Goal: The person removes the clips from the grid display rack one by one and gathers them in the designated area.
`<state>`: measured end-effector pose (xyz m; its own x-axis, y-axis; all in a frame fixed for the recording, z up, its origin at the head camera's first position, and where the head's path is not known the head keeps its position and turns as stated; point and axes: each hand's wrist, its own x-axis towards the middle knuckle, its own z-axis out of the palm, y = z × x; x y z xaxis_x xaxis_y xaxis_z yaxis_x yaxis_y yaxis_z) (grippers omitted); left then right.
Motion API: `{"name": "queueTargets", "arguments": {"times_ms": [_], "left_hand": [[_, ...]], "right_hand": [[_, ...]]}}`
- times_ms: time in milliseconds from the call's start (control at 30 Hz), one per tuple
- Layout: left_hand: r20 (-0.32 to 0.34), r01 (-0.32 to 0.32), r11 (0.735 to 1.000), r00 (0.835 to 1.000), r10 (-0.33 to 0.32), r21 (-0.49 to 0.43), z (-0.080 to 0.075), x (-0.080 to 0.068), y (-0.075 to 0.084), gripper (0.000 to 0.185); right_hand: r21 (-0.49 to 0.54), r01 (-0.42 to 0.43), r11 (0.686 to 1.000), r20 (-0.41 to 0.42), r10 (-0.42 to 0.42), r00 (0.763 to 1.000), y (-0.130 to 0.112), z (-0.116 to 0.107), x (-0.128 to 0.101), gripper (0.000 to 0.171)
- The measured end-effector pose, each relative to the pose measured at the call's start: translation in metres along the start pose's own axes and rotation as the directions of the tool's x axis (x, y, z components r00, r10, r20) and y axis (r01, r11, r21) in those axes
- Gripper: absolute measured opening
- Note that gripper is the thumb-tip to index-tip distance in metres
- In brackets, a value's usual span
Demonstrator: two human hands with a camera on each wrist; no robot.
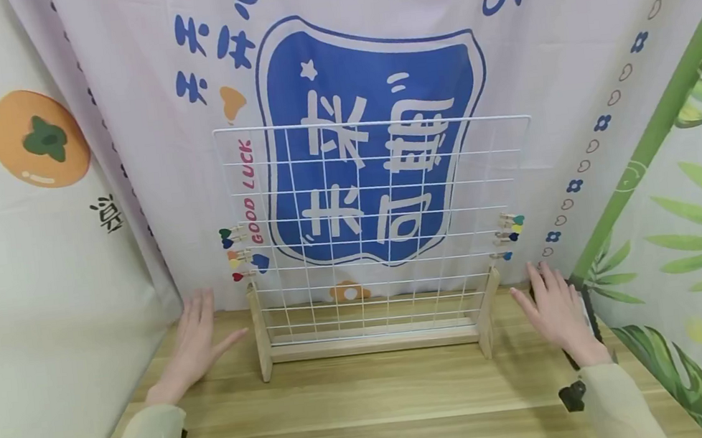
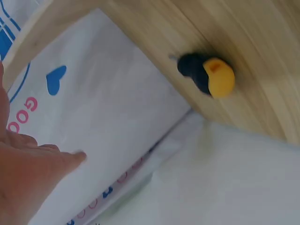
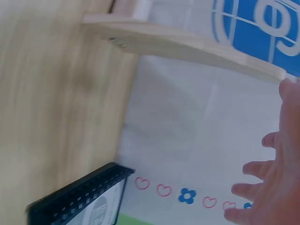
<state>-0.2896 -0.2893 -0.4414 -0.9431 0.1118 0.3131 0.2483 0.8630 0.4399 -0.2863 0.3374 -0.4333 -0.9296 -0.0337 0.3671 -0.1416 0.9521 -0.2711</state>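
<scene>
White wire grid panel (image 1: 360,216) in a wooden stand (image 1: 375,344), seated toward the back of a wood-grain tabletop (image 1: 374,419), before a printed cloth (image 1: 366,65). Heart-topped clips are fixed along both side edges, one group at the left (image 1: 233,255) and another at the right (image 1: 517,229). The left hand (image 1: 192,342) and right hand (image 1: 558,311) lie well apart, flanking the stand, fingers extended and thumbs turned inward; neither grips anything. Whether either palm touches the tabletop cannot be told. Near the left hand lies what appears to be a stubby black-and-yellow screwdriver (image 2: 202,75); a black perforated-sided tray (image 3: 82,197) lies beside the right.

Handling, as judged: the panel is probably light and fairly stiff, its thin wires liable to bend under pressure. The stand, apparently bare wood, should be rigid and give good friction; its two uprights offer the surest hold, below the small clips, which could be knocked loose.
</scene>
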Motion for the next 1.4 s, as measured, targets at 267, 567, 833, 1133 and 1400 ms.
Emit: {"name": "queueTargets", "arguments": {"times_ms": [267, 567, 833, 1133, 1400], "left_hand": [[0.031, 0.032, 0.984, 0.999, -0.027, -0.174, 0.013, 0.012, 0.011, 0.099], [0.034, 0.033, 0.964, 0.999, -0.025, -0.265, 0.029, 0.018, 0.02, 0.087], [-0.02, -0.019, 0.951, 1.0, 0.013, -0.308, 0.037, 0.022, 0.025, 0.072], [-0.09, -0.038, 0.959, 0.996, 0.014, -0.28, 0.044, 0.025, 0.03, 0.035], [-0.126, -0.01, 0.971, 0.992, -0.021, -0.241, 0.046, 0.026, 0.03, 0.031]], "right_hand": [[0.228, 0.087, 0.97, -0.148, -0.054, 0.988, -0.014, -0.026, 0.011, 0.062], [0.426, 0.075, 0.901, -0.231, 0.028, 0.973, -0.029, -0.057, 0.033, 0.053], [0.44, 0.101, 0.892, -0.265, 0.021, 0.964, -0.036, -0.077, 0.053, 0.048], [0.453, 0.069, 0.889, -0.249, 0.053, 0.967, -0.038, -0.083, 0.064, 0.044], [0.468, 0.042, 0.882, -0.215, 0.067, 0.974, -0.038, -0.086, 0.066, 0.041]]}}
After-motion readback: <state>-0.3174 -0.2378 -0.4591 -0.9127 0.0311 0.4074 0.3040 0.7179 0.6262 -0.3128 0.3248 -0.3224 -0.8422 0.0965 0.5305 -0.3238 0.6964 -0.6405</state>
